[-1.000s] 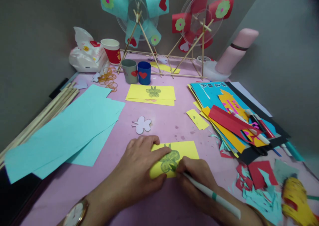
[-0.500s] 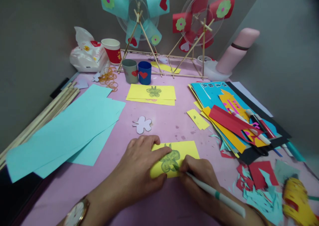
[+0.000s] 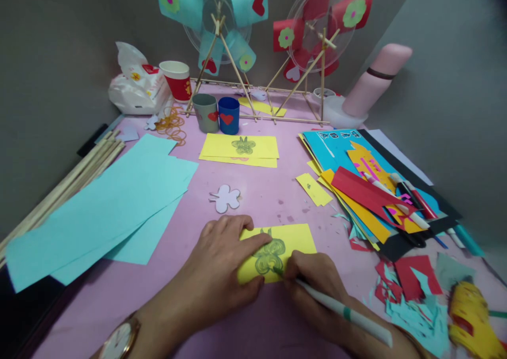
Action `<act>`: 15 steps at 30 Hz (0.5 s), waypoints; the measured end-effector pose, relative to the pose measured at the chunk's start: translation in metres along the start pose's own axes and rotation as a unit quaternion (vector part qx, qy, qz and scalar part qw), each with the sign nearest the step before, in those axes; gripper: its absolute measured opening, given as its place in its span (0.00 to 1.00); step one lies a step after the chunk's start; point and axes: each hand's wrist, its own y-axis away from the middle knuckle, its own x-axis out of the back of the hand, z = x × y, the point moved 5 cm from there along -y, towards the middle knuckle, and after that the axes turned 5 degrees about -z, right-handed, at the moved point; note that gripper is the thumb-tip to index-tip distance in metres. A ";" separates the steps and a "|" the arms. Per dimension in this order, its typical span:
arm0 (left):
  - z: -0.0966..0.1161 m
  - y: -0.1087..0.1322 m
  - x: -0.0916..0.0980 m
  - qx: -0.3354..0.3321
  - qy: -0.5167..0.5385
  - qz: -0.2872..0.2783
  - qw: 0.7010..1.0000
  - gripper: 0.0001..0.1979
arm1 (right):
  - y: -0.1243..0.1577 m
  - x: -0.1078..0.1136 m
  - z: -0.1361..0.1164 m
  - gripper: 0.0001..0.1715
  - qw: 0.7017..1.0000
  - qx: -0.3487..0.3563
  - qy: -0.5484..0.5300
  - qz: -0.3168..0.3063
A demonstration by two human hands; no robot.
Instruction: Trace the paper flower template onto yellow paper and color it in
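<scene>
A yellow paper card [image 3: 299,238] lies flat in front of me with a green butterfly drawing on it. My left hand [image 3: 225,258] rests on the card's left side, fingers spread, pressing it to the table. In my right hand [image 3: 312,285] is a white felt-tip pen [image 3: 356,322] with a green band, its green tip on the butterfly's lower right wing. Just above my left hand lies a pale butterfly cutout [image 3: 225,198]. Farther back, another yellow card [image 3: 217,145] carries a similar butterfly drawing and overlaps a second yellow sheet.
Light-blue paper sheets [image 3: 114,206] and wooden sticks [image 3: 63,185] lie left. A grey cup [image 3: 206,115] and blue cup [image 3: 228,117] stand before two stick-framed paper wheels. Right are stacked papers with pens, red paper [image 3: 372,192], paper scraps [image 3: 420,311] and a pink bottle [image 3: 376,82].
The pen tip has shifted slightly left within the butterfly's lower wing. My left hand stays on the card. The whole view has drifted very slightly.
</scene>
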 end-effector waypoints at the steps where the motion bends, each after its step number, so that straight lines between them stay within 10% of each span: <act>1: 0.000 0.000 0.000 0.000 -0.001 0.000 1.000 0.25 | 0.000 0.000 0.001 0.08 1.000 -0.002 -0.003 -0.001; 15: 0.000 0.001 0.000 -0.002 -0.003 0.001 1.000 0.24 | 0.002 -0.001 0.003 0.07 1.000 0.008 0.022 0.010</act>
